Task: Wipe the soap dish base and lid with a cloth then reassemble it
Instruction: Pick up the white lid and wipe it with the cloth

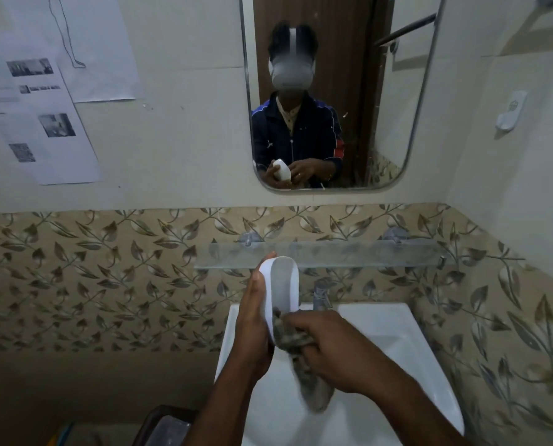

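Observation:
A white oval soap dish part is held upright over the sink, its hollow side facing me. My left hand grips it from the left, fingers wrapped behind it. My right hand clutches a grey-brown cloth and presses it into the lower end of the hollow. The cloth's loose end hangs down toward the basin. I cannot tell whether this part is the base or the lid. The other part is out of view.
A white sink lies below my hands, with a chrome tap behind. A glass shelf runs along the patterned tile wall. Above hangs a mirror. A dark bin stands at lower left.

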`<move>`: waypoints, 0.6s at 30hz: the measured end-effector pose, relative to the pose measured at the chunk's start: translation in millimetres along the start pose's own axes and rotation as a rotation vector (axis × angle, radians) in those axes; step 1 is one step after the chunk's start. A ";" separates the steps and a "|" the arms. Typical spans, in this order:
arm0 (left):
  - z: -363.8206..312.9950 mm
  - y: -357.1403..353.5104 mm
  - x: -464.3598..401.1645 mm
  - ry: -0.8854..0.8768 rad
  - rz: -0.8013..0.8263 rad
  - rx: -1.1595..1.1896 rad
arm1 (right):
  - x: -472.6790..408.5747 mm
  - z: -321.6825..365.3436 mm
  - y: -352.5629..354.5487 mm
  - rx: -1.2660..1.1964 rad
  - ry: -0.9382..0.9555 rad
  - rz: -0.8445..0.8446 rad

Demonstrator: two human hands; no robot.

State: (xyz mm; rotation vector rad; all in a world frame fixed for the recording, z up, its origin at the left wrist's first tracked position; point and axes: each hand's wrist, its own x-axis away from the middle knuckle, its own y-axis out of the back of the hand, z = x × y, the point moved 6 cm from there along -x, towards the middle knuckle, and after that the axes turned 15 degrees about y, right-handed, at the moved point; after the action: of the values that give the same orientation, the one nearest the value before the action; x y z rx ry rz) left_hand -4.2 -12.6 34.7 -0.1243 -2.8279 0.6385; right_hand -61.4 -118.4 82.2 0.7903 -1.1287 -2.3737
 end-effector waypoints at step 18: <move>24.4 -16.7 12.9 0.170 0.124 0.108 | -22.0 -12.8 14.7 -0.524 -0.172 -0.707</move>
State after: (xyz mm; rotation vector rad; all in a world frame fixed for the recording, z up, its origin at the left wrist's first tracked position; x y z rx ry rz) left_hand -23.4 -36.0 23.3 -0.3213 -2.6316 0.7672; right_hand -35.0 -122.1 94.3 0.8963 -0.2253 -3.1578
